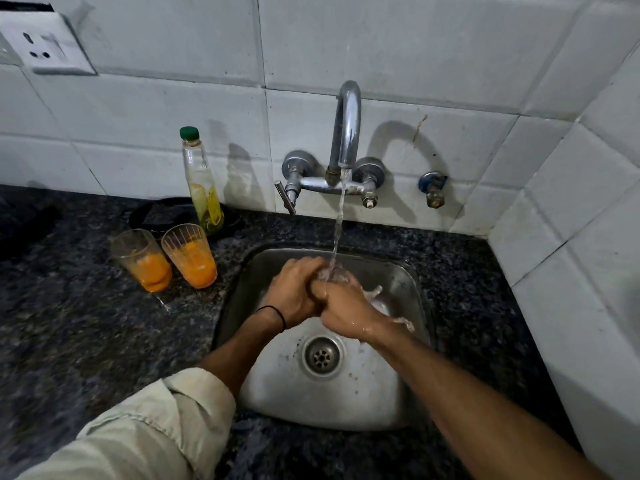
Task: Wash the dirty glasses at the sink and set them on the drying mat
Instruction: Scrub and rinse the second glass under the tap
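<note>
Glass (335,276) clasped in left hand (294,294), right hand (344,308), twelve o'clock of drain (322,356); best rotate rim under stream (338,230).

Left hand (294,294) and right hand (346,310) grip a clear glass (335,274) under the running stream from the tap (347,133) over the sink (346,396); two orange-stained glasses (143,261) (191,259) stand on the counter (86,334) to its left.
</note>
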The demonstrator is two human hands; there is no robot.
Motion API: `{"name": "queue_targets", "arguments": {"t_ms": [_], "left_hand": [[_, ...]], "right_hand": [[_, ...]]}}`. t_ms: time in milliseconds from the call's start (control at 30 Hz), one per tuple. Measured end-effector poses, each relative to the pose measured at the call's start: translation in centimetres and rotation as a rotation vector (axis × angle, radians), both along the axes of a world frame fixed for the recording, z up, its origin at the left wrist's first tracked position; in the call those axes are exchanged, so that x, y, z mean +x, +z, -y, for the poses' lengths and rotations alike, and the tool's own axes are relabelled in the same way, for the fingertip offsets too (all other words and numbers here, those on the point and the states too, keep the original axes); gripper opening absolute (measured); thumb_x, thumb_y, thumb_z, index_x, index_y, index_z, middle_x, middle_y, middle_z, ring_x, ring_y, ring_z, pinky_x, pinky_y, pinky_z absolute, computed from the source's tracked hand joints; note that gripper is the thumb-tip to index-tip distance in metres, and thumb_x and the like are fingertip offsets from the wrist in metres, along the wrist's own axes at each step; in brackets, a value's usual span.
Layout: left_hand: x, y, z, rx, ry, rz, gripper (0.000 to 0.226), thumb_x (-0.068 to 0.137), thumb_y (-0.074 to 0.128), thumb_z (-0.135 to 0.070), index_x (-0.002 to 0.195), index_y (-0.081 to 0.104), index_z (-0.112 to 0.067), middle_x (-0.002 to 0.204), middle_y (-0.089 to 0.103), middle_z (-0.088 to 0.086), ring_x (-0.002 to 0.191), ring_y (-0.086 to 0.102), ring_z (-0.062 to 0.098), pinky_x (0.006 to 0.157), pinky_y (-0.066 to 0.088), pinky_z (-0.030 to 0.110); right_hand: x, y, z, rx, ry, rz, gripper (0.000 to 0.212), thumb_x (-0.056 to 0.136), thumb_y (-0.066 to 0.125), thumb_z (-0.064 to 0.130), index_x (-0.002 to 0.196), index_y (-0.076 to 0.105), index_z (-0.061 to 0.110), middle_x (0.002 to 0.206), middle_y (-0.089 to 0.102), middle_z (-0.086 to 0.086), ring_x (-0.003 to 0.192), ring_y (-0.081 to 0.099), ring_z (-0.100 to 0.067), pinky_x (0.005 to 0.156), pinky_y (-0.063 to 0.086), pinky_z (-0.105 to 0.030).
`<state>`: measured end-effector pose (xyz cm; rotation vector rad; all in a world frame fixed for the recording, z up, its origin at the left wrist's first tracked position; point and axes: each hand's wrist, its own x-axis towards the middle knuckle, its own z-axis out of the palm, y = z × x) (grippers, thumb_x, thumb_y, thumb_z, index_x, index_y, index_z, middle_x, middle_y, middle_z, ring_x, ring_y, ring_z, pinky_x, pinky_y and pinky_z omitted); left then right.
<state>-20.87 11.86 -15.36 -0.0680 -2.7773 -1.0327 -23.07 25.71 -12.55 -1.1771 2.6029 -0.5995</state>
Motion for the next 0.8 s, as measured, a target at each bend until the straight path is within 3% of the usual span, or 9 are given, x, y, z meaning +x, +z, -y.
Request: {"name": "queue_targets", "arguments": {"t_ms": [67, 133, 267, 367, 433, 533, 633, 733, 800], "left_hand": [[0.2, 0.0, 0.3, -0.017, -0.008, 0.005, 0.034, 0.065, 0.068, -0.033, 0.094, 0.051, -0.039, 0.096, 0.061, -0.010, 0.089, 0.056, 0.017, 0.079, 0.050, 0.044], [0.5, 0.1, 0.1, 0.060, 0.011, 0.018, 0.021, 0.072, 0.063, -0.025, 0.088, 0.052, -0.033, 0.085, 0.061, -0.010, 0.079, 0.058, 0.012, 0.072, 0.051, 0.039], [1.1, -0.3, 0.8, 0.231, 0.088, 0.104, 0.038, 0.067, 0.081, -0.013, 0.096, 0.060, -0.023, 0.088, 0.065, -0.011, 0.081, 0.061, -0.003, 0.069, 0.044, 0.012], [1.3, -0.7, 1.0, 0.230, 0.051, 0.190, 0.056, 0.053, 0.084, -0.015, 0.104, 0.063, -0.024, 0.095, 0.069, -0.007, 0.089, 0.066, 0.009, 0.076, 0.052, 0.025], [1.2, -0.7, 0.4, 0.238, 0.014, 0.181, 0.056, 0.050, 0.083, -0.016, 0.102, 0.063, -0.025, 0.093, 0.070, -0.007, 0.088, 0.067, 0.011, 0.077, 0.055, 0.032], [1.1, -0.7, -0.5, 0.219, 0.004, 0.134, 0.044, 0.056, 0.082, -0.016, 0.094, 0.061, -0.022, 0.089, 0.069, -0.006, 0.084, 0.066, 0.013, 0.075, 0.054, 0.035], [0.6, -0.3, -0.4, 0.063, 0.062, 0.208, 0.046, 0.060, 0.084, -0.024, 0.098, 0.057, -0.027, 0.097, 0.068, -0.005, 0.092, 0.064, 0.018, 0.079, 0.054, 0.038], [0.1, 1.4, -0.6, -0.364, 0.061, 0.372, 0.057, 0.064, 0.085, -0.030, 0.113, 0.055, -0.028, 0.113, 0.064, -0.003, 0.110, 0.058, 0.022, 0.088, 0.050, 0.042], [-0.3, 2.5, -1.5, -0.731, 0.003, 0.468, 0.059, 0.070, 0.082, -0.033, 0.122, 0.056, -0.026, 0.120, 0.061, 0.001, 0.118, 0.052, 0.026, 0.094, 0.045, 0.045]], "right_hand": [[0.6, -0.6, 1.5, -0.189, -0.303, 0.385, 0.027, 0.081, 0.050, 0.000, 0.090, 0.065, 0.020, 0.102, 0.066, -0.007, 0.102, 0.062, -0.025, 0.089, 0.052, -0.043], [1.7, -1.0, 2.8, -0.402, -0.521, 0.539, 0.026, 0.089, 0.047, 0.006, 0.078, 0.062, 0.024, 0.087, 0.065, -0.001, 0.084, 0.062, -0.020, 0.073, 0.051, -0.039], [2.7, -1.5, 0.7, -0.384, -0.306, 0.083, 0.037, 0.081, 0.054, -0.007, 0.096, 0.076, 0.018, 0.101, 0.065, 0.000, 0.099, 0.054, -0.017, 0.089, 0.048, -0.031], [0.0, -2.7, -2.3, -0.062, 0.053, -0.297, 0.046, 0.072, 0.056, -0.005, 0.107, 0.075, 0.017, 0.119, 0.067, -0.001, 0.119, 0.053, -0.020, 0.113, 0.032, -0.043], [-1.1, -3.4, -2.6, 0.076, 0.141, -0.208, 0.052, 0.072, 0.056, -0.004, 0.114, 0.072, 0.022, 0.124, 0.065, 0.001, 0.120, 0.055, -0.019, 0.113, 0.036, -0.044], [-1.3, -3.2, -0.7, 0.082, 0.052, 0.047, 0.034, 0.072, 0.056, 0.004, 0.098, 0.066, 0.024, 0.107, 0.065, -0.002, 0.098, 0.061, -0.020, 0.082, 0.054, -0.038], [0.2, -2.6, 0.6, -0.414, -0.324, 0.467, 0.013, 0.072, 0.052, 0.008, 0.070, 0.056, 0.020, 0.072, 0.058, 0.000, 0.071, 0.056, -0.018, 0.062, 0.043, -0.035], [3.3, -2.9, 1.3, -0.985, -0.683, 0.773, 0.017, 0.083, 0.057, 0.015, 0.091, 0.072, 0.016, 0.089, 0.073, -0.006, 0.086, 0.067, -0.022, 0.071, 0.051, -0.029], [4.4, -4.3, 2.2, -1.138, -0.968, 1.001, 0.020, 0.092, 0.054, 0.022, 0.088, 0.072, 0.013, 0.083, 0.075, -0.004, 0.080, 0.067, -0.019, 0.072, 0.050, -0.030]]}}
